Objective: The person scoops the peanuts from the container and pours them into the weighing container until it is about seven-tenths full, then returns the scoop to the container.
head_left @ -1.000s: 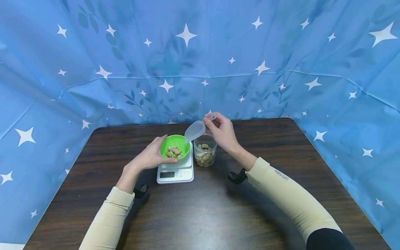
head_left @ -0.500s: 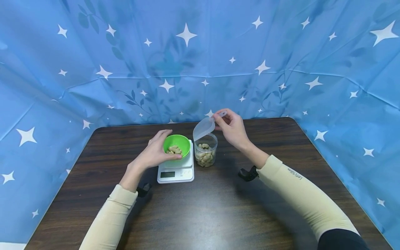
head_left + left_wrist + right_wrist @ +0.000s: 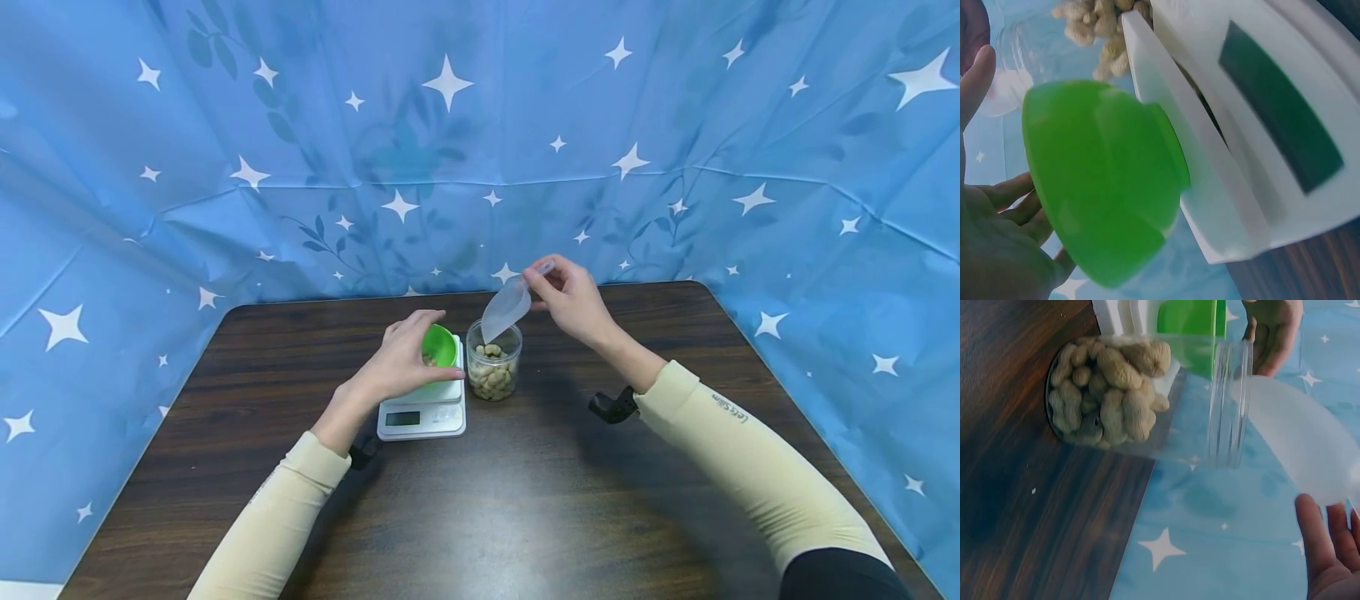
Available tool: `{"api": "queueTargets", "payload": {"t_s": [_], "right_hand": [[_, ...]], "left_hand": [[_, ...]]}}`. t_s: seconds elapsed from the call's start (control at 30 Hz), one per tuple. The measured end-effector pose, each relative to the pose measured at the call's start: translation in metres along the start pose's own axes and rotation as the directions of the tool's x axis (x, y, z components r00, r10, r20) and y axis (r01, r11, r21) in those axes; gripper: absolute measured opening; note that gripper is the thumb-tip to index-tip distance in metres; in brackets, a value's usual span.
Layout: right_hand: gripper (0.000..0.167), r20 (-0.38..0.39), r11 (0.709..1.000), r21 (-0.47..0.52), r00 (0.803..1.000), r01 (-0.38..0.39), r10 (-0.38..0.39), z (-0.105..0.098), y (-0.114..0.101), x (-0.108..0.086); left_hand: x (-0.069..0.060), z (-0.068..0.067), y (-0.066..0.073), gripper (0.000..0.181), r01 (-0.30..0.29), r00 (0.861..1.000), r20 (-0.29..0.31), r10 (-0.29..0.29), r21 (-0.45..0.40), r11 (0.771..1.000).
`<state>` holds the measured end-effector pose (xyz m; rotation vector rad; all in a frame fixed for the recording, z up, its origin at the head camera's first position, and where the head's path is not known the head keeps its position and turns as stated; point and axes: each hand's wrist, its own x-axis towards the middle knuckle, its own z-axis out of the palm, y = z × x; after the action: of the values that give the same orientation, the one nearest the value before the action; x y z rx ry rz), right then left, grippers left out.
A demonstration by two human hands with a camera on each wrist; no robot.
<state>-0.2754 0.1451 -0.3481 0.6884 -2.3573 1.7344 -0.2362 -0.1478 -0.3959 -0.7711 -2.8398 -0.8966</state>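
My right hand (image 3: pixel 577 304) pinches the handle of a translucent plastic scoop (image 3: pixel 505 310). The scoop's bowl tilts down over the mouth of a clear jar (image 3: pixel 1194 425), which holds peanuts (image 3: pixel 1116 387). A green bowl (image 3: pixel 1097 175) stands on a white kitchen scale (image 3: pixel 441 423), left of the jar. The left hand (image 3: pixel 405 358) is at that bowl, fingers and thumb spread, covering part of it in the head view. In the left wrist view its fingers lie by the bowl's rim and its thumb stands apart. Most of the bowl's contents are hidden.
A dark wood-grain table (image 3: pixel 480 517) bears everything. Behind it hangs a blue curtain (image 3: pixel 480 150) with white stars. A black wrist camera (image 3: pixel 613 407) sits under the right wrist. The jar stands close to the scale's right side.
My right hand has carried the scoop rightward, from the bowl's edge to over the jar. The left hand has moved right across the bowl, hiding more of it. Bowl, scale and jar look unmoved.
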Motion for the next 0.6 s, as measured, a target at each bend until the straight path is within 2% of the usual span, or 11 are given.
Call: {"api": "queueTargets", "payload": {"t_s": [0.27, 0.6], "right_hand": [[0.030, 0.130, 0.989, -0.111, 0.985, -0.096, 0.110, -0.006, -0.001, 0.006], [0.030, 0.241, 0.969, -0.230, 0.960, -0.086, 0.142, -0.003, -0.009, 0.015]], "left_hand": [[0.009, 0.009, 0.011, 0.100, -0.028, 0.999, 0.029, 0.027, 0.020, 0.999], [0.020, 0.016, 0.020, 0.099, -0.001, 0.998, 0.062, 0.000, 0.017, 1.000]]}}
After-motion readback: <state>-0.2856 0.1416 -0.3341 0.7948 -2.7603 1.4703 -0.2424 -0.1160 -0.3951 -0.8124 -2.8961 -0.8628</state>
